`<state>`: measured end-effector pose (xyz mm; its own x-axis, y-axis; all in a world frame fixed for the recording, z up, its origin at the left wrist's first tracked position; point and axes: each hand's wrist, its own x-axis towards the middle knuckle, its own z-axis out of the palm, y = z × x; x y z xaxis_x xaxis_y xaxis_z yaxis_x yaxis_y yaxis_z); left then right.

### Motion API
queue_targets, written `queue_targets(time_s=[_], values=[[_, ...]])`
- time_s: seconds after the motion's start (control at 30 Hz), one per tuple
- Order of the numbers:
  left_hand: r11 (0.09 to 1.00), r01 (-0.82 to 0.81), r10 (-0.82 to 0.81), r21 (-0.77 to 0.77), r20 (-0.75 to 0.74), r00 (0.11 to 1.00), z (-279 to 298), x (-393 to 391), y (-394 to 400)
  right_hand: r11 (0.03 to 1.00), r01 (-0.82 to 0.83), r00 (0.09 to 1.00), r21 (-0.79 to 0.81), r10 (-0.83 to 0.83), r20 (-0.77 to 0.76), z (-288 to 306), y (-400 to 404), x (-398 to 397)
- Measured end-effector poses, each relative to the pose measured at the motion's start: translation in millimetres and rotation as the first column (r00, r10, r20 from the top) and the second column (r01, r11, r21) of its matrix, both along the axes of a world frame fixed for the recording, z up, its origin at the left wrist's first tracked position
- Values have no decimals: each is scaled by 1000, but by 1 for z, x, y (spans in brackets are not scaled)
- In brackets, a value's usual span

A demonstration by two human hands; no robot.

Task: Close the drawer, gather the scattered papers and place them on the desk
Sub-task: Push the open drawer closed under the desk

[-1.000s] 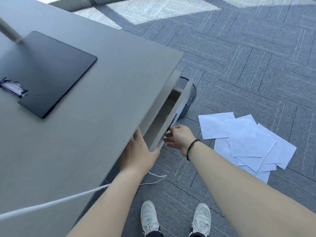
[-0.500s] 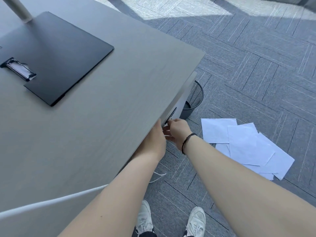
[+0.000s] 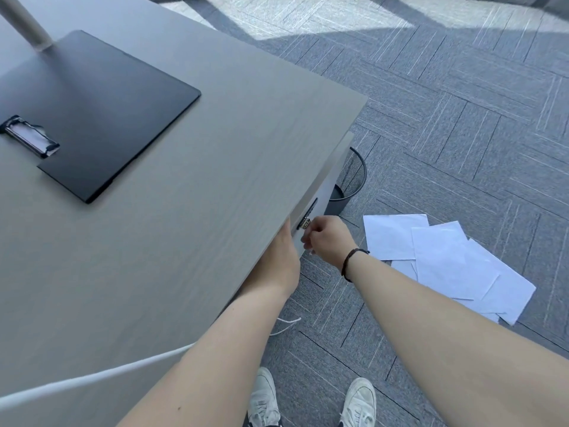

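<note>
On the far left, a flat black clipboard with a metal clip (image 3: 101, 118) lies on the grey wood-grain desk (image 3: 184, 226), and a white cable (image 3: 92, 377) trails across the near corner. Moving right, the left hand (image 3: 277, 266) is tucked under the desk edge with its fingers out of sight, so I cannot tell whether they are spread or curled. Just beside it, the pale grey drawer front (image 3: 326, 183) sits almost flush under the desk top and looks shut or nearly so. The right hand (image 3: 328, 240), a dark band at its wrist, is curled with fingertips pinching at the small metal lock (image 3: 305, 224) on that front. Behind the drawer stands a black mesh waste bin (image 3: 351, 183). Further right, the scattered white paper sheets (image 3: 446, 260) overlap on the grey carpet floor (image 3: 462, 134), well apart from both hands.

The risk, as I judge it: the left fingers could be nipped if the drawer is pushed further home, and thin sheets lying flat on carpet may crease or slip when gathered.
</note>
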<state>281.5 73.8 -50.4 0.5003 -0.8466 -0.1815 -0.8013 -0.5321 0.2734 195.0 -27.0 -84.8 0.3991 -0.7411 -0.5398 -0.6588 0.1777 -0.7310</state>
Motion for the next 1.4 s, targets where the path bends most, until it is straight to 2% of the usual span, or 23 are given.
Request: queue_targets(time_s=[0.13,0.3,0.4,0.5,0.6,0.7,1.0,1.13,1.17,1.2,1.27,1.4], values=[[1000,-8,8,11,-4,1000,3,-1,1,985,9,997,173,-21,71,3,-1,6],[998,13,-19,67,93,995,4,-3,1,970,-228,973,83,231,-29,12,-18,9],[997,16,-32,72,230,973,2,-5,0,889,-434,885,-145,390,-255,16,-21,11],[998,22,-36,59,258,965,-4,-4,0,729,-558,811,-397,378,-445,15,-11,6],[999,24,-33,49,199,979,-3,-4,0,566,-610,787,-554,355,-505,8,1,1],[999,22,-30,46,186,982,-3,-3,0,511,-597,797,-618,291,-530,4,5,1],[999,43,-42,1,166,985,1,-3,1,562,-552,823,-616,246,-512,-4,4,1],[998,6,-7,61,14,1000,9,-4,2,542,-538,833,-646,227,-504,-6,1,-2],[999,17,-18,31,61,998,9,-4,2,543,-539,832,-644,223,-508,-5,2,-2],[1000,27,-28,7,128,991,8,-3,1,554,-537,832,-637,222,-508,-4,3,-1],[999,8,-13,32,157,988,0,-2,0,592,-525,836,-611,225,-501,-1,6,-2],[990,-23,15,137,58,998,7,-7,-4,710,-418,882,-567,168,-439,10,17,-22]])
